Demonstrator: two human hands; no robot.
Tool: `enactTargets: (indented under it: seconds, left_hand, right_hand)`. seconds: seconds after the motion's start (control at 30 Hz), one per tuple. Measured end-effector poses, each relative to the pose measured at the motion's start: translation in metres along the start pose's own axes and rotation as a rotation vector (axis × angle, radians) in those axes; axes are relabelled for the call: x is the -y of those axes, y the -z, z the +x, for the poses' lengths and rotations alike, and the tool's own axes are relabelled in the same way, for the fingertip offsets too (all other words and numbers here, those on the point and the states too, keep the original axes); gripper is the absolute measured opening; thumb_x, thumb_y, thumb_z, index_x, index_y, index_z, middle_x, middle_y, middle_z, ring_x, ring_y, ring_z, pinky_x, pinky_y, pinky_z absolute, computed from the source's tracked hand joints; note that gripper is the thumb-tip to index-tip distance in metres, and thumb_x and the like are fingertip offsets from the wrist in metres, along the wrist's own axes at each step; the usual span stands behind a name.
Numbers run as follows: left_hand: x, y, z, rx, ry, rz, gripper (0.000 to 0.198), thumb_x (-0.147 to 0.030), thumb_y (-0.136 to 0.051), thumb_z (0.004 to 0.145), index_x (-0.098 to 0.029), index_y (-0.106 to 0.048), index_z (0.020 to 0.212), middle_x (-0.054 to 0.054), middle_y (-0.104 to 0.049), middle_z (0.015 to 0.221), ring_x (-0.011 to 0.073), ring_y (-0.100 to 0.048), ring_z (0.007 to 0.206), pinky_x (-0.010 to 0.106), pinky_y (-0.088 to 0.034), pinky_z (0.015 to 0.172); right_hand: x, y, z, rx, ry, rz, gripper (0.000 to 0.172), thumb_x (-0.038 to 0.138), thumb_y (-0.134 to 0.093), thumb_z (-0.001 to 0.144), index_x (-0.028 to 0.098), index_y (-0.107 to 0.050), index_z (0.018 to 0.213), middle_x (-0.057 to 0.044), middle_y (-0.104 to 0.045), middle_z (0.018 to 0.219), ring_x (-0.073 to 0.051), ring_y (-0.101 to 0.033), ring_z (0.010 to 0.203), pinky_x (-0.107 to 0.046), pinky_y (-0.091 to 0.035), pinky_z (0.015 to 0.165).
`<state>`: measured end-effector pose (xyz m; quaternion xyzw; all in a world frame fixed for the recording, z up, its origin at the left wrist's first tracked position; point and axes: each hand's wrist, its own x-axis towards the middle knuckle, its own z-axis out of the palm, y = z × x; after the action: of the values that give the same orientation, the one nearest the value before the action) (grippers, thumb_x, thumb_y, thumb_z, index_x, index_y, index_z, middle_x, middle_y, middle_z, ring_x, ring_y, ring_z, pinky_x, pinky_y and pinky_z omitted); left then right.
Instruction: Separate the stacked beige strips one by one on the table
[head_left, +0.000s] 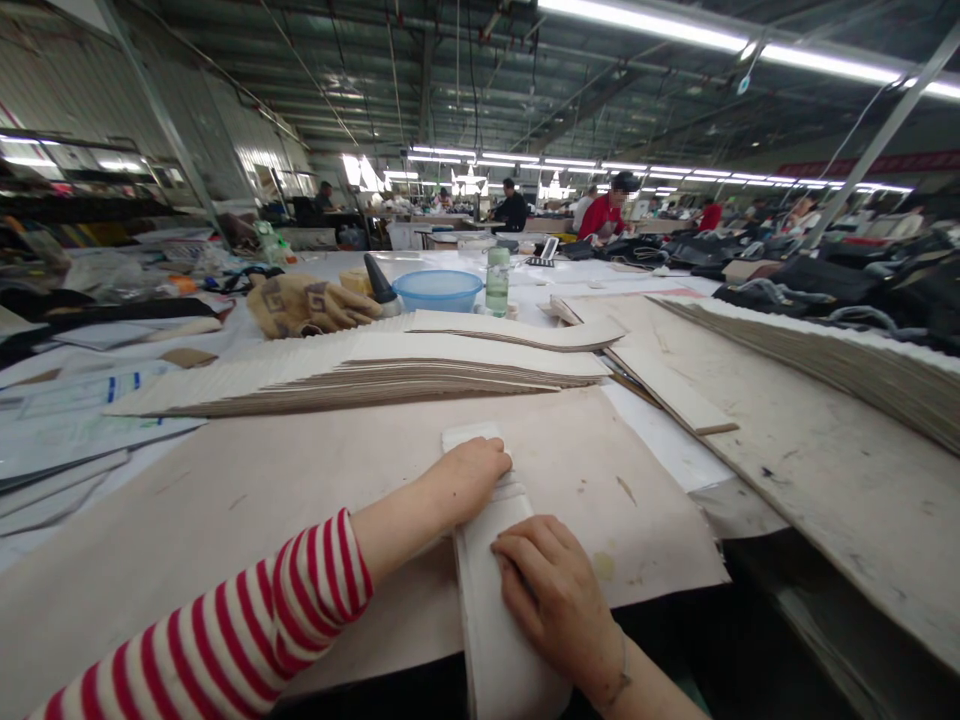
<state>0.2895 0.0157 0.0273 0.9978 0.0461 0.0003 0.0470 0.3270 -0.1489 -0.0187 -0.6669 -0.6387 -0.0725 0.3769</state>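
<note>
A long white strip [480, 570], apparently folded or layered, runs from the sheet's middle down over its near edge. My left hand [472, 475], coming from a red-and-white striped sleeve, lies across the strip's far part with its fingers curled closed at the right edge. Closer to me, my right hand [555, 590] rests on the same strip, fingers bent and thumb tucked in; its fingertips touch the top face. Small creases cross the strip between the hands. Beneath it lies a pale, stained sheet [300, 500].
Beyond the hands lies a fanned stack of white-topped strips [375, 365]. Behind it stand a blue basin [437, 290], a green bottle [496, 285] and a patterned brown cloth [307, 305]. Another strip stack [825, 350] lies right. A person in red [604, 215] works farther back.
</note>
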Motion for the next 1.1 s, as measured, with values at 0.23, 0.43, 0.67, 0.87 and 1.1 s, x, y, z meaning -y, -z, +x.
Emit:
enactTargets:
  seconds: [0.23,0.43,0.67,0.87,1.1]
  left_hand:
    - [-0.013,-0.003,-0.005,0.006,-0.013,0.038,0.027,-0.003,-0.035,0.078,-0.009,-0.059,0.087,0.013,-0.057,0.091,0.0246,-0.051,0.084,0.036,-0.042,0.074]
    - [0.006,0.005,-0.006,0.068,-0.029,-0.074,0.029,-0.008,-0.039,0.079,-0.015,-0.061,0.096,0.008,-0.059,0.095,0.0195,-0.054,0.088,0.028,-0.042,0.079]
    - [0.031,0.014,-0.009,0.154,0.020,-0.186,0.036,-0.008,-0.049,0.071,-0.016,-0.059,0.104,0.005,-0.061,0.104,0.0171,-0.055,0.095,0.023,-0.041,0.084]
    - [0.025,0.008,-0.014,0.103,0.003,-0.166,0.030,-0.009,-0.045,0.073,-0.017,-0.061,0.097,0.005,-0.059,0.099,0.0178,-0.054,0.092,0.026,-0.041,0.083]
    - [0.009,-0.002,-0.026,0.011,0.011,-0.030,0.030,-0.004,-0.037,0.075,-0.013,-0.059,0.093,0.010,-0.056,0.090,0.0219,-0.051,0.086,0.033,-0.043,0.076]
  right_hand:
    - [0.001,0.000,0.001,-0.003,-0.003,0.001,0.017,0.010,-0.044,0.079,0.018,-0.056,0.088,-0.005,-0.057,0.080,-0.019,-0.050,0.078,-0.036,-0.042,0.070]
    - [0.002,0.000,0.002,-0.012,0.009,-0.010,0.017,0.009,-0.043,0.079,0.018,-0.055,0.087,-0.005,-0.057,0.079,-0.018,-0.049,0.077,-0.034,-0.042,0.070]
    - [0.000,-0.002,0.000,0.004,-0.006,-0.014,0.015,0.010,-0.044,0.079,0.018,-0.055,0.087,-0.005,-0.056,0.079,-0.018,-0.049,0.078,-0.035,-0.041,0.070]
    - [0.000,-0.001,0.000,-0.006,0.006,-0.020,0.016,0.010,-0.044,0.079,0.017,-0.056,0.087,-0.005,-0.056,0.079,-0.018,-0.050,0.077,-0.034,-0.042,0.069]
    - [0.001,-0.001,0.001,-0.002,0.007,-0.017,0.015,0.010,-0.044,0.079,0.018,-0.056,0.087,-0.005,-0.056,0.080,-0.018,-0.050,0.078,-0.034,-0.042,0.070]
